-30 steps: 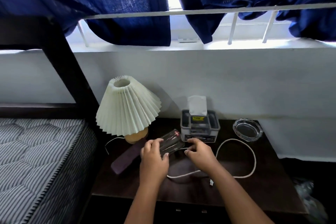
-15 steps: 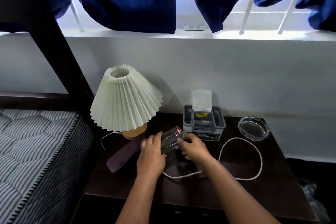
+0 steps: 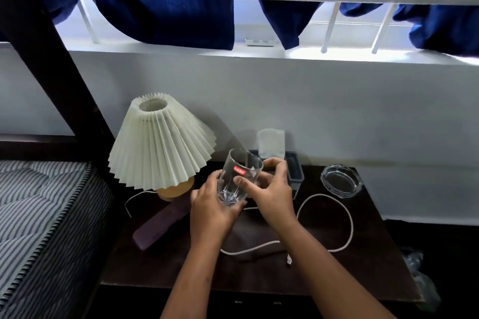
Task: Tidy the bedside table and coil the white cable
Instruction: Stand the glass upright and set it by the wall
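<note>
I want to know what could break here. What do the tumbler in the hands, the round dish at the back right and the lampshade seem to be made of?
The clear tumbler with a red label looks like glass: see-through, with a cut star base. The round clear dish seems thick glossy glass. The cream pleated lampshade looks matte, paper or fabric; I cannot tell which.

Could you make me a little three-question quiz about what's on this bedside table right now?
1. True or false: the glass is held in both hands.
2. The white cable is: A) coiled up, B) lying loose on the table, C) in a hand.
3. What stands at the table's left rear?

Key:
1. True: left hand and right hand grip it.
2. B
3. The lamp.
</note>
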`<action>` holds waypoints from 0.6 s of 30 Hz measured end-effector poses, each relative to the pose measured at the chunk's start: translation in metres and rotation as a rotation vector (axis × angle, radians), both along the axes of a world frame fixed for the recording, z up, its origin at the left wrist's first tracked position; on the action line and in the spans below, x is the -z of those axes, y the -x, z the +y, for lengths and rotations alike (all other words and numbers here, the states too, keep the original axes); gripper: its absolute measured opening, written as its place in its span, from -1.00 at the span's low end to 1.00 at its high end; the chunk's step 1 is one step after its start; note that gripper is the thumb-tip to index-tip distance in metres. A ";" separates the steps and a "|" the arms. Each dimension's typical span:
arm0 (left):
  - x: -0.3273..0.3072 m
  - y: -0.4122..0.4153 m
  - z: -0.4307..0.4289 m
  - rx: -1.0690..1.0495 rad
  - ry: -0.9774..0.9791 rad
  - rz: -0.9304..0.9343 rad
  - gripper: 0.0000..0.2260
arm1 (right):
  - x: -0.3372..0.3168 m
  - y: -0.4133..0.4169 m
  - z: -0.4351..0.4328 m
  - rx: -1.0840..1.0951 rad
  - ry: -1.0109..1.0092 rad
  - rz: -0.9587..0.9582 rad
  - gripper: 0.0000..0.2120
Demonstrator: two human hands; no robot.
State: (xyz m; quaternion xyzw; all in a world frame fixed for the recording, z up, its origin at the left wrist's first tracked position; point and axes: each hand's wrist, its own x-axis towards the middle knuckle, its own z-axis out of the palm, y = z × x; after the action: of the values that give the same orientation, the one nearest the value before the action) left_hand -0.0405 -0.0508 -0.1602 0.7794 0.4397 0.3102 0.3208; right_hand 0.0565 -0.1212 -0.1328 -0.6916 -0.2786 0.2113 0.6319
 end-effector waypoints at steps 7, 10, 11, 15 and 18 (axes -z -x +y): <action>-0.010 -0.036 -0.032 0.129 -0.004 -0.196 -0.42 | -0.003 -0.025 -0.027 0.028 0.070 -0.080 -0.35; -0.015 -0.048 -0.047 0.194 0.074 -0.245 -0.39 | -0.009 -0.044 -0.046 0.081 0.065 -0.193 -0.45; -0.017 -0.052 -0.052 0.227 0.100 -0.278 -0.39 | -0.011 -0.051 -0.052 0.110 0.075 -0.233 -0.46; -0.020 -0.063 -0.065 0.340 0.120 -0.353 -0.55 | -0.015 -0.079 -0.070 0.269 0.088 -0.326 -0.40; -0.016 -0.070 -0.074 0.418 0.120 -0.301 -0.57 | -0.012 -0.103 -0.078 0.436 0.098 -0.390 -0.34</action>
State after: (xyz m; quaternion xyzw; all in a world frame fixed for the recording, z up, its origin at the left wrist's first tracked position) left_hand 0.0291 -0.1247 -0.1444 0.7779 0.2342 0.3231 0.4854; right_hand 0.1590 -0.1992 -0.1208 -0.7923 -0.2291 -0.0530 0.5630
